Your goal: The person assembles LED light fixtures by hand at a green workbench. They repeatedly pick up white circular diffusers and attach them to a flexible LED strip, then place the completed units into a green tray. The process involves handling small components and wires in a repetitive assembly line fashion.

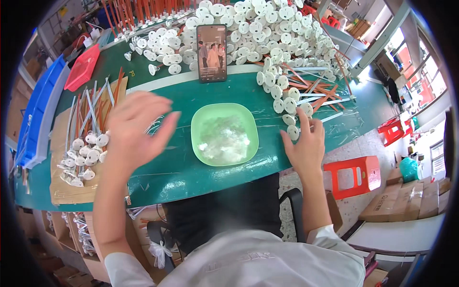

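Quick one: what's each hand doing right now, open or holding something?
Left hand: open, thumb apart from fingers, no clear grip.
Right hand: open beside the white discs; contact can't be told.

Wearing pale grey shirt (267,270) with faint lettering (244,258) across chest, loose short sleeves (125,270) ending near elbows, black cloth (222,203) over lap; leaving forearms (113,205) and hands (141,126) bare.
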